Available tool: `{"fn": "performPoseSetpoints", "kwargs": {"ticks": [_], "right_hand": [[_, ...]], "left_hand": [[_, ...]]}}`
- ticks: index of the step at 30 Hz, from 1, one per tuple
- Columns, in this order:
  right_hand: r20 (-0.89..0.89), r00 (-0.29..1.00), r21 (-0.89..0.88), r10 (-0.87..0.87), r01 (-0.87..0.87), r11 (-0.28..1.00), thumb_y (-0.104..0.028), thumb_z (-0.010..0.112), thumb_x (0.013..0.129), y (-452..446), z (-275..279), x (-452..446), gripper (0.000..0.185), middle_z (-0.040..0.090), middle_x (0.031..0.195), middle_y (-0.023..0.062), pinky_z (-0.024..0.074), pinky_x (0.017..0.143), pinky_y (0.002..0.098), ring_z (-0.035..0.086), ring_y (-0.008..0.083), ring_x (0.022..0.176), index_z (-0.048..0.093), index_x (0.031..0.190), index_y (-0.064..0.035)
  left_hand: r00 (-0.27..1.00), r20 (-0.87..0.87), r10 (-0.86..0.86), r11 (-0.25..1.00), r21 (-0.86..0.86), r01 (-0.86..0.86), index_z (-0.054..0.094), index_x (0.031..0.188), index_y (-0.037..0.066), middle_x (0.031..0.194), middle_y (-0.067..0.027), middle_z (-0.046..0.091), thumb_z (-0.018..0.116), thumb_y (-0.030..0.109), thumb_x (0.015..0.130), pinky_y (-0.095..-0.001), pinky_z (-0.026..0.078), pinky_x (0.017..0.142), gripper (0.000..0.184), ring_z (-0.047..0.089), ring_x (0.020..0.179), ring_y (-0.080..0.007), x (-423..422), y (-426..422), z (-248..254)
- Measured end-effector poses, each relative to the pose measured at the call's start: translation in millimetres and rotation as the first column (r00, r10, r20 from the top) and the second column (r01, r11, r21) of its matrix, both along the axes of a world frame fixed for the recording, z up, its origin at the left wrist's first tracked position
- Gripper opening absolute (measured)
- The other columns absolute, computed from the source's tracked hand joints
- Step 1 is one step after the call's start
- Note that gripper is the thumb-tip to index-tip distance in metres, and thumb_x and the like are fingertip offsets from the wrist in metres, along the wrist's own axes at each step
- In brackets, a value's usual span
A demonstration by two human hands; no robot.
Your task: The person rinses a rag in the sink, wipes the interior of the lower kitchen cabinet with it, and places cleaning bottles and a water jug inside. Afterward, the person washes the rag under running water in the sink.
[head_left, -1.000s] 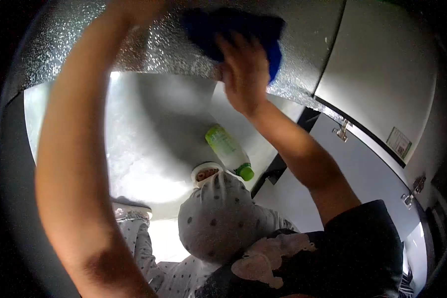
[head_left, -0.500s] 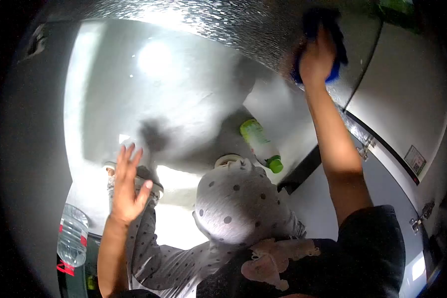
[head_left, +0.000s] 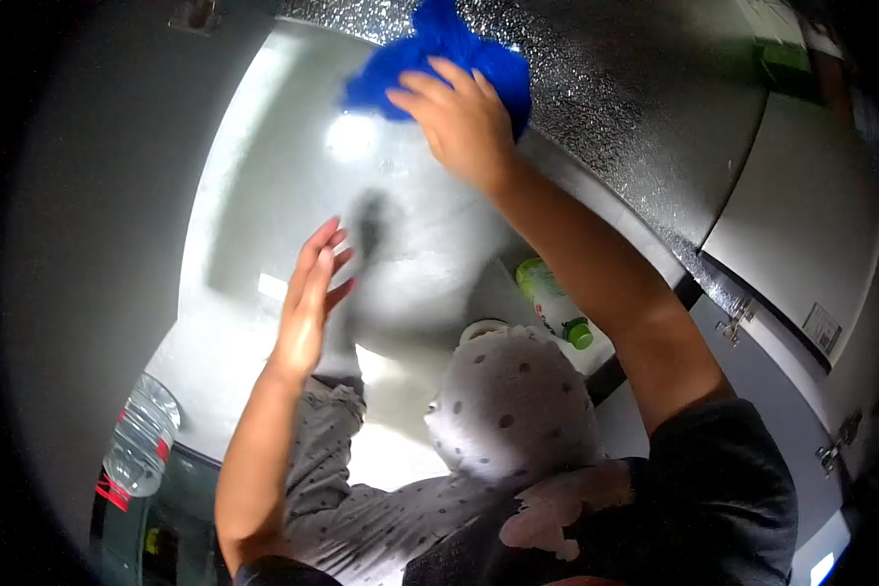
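Beneath and beyond the right hand (head_left: 464,127), a blue cloth (head_left: 503,78) is met by splayed fingers, perhaps so more fabric is covered; whether it is gripped cannot be told. The right arm is outstretched. Well apart, leftward, the left hand (head_left: 308,308) is held empty, fingers loosely bent.

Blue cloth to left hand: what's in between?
Only bare pale surface, with a bright glare spot and a dark shadow, between the blue cloth and left hand; no object visible there in the head view.
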State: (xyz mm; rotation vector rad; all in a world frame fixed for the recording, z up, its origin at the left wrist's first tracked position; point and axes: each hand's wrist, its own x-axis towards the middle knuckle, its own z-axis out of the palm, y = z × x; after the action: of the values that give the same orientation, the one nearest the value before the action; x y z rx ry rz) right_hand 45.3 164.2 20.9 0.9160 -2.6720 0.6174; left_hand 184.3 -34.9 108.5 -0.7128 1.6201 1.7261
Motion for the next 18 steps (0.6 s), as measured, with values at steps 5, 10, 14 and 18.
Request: {"fn": "performPoseSetpoints", "kwargs": {"ticks": [5, 10, 14, 18], "right_hand": [[0.514, 0.858, -0.264, 0.009, 0.149, 0.953, -0.003, 0.051, 0.072, 19.9, 9.4, 60.8, 0.034, 0.055, 0.113, 0.0075, 0.0363, 0.095, 0.0388, 0.05, 0.0285, 0.106, 0.059, 0.105, -0.0103], [0.791, 0.48, -0.539, 0.379, 0.256, 0.802, -0.016, 0.058, 0.08, 16.4, 54.7, 98.1, 0.059, 0.034, 0.133, 0.0123, 0.0296, 0.101, 0.0369, 0.032, 0.0243, 0.124, 0.032, 0.133, -0.0067], [0.902, 0.355, -0.368, 0.245, 0.338, 0.866, -0.004, 0.054, 0.083, 68.4, 103.8, 99.0, 0.052, 0.036, 0.134, 0.0102, 0.0296, 0.102, 0.0352, 0.034, 0.0226, 0.125, 0.035, 0.131, -0.0052], [0.837, 0.457, 0.258, -0.3, 0.153, 0.954, -0.025, 0.064, 0.078, 152.3, 109.9, 155.2, 0.056, 0.04, 0.13, 0.0212, 0.0344, 0.099, 0.0384, 0.039, 0.0341, 0.121, 0.043, 0.129, -0.0125]], "left_hand": [[0.949, 0.121, 0.291, 0.881, 0.352, -0.315, 0.015, 0.142, 0.023, 0.144, -0.0156, 0.016, 0.042, 0.053, 0.088, -0.0347, 0.046, 0.088, 0.067, 0.041, 0.116, -0.0233, -32.8, 48.6, -42.1], [0.897, 0.268, 0.353, 0.751, 0.491, -0.442, 0.04, 0.129, 0.009, 0.113, -0.0059, 0.051, 0.046, 0.044, 0.09, -0.0291, 0.044, 0.085, 0.053, 0.051, 0.099, -0.0137, -44.8, 76.1, -35.0], [0.944, 0.133, 0.303, 0.872, 0.361, -0.331, 0.046, 0.121, 0.006, 0.105, -0.0073, 0.056, 0.047, 0.029, 0.092, -0.0266, 0.047, 0.079, 0.037, 0.055, 0.089, -0.0132, -38.6, 58.5, -23.2], [0.965, 0.054, 0.255, 0.966, 0.035, -0.257, 0.054, 0.108, 0.0, 0.087, -0.0079, 0.061, 0.048, 0.027, 0.092, -0.0255, 0.048, 0.065, 0.032, 0.057, 0.071, -0.0125, -42.7, 22.1, -37.5]]}}
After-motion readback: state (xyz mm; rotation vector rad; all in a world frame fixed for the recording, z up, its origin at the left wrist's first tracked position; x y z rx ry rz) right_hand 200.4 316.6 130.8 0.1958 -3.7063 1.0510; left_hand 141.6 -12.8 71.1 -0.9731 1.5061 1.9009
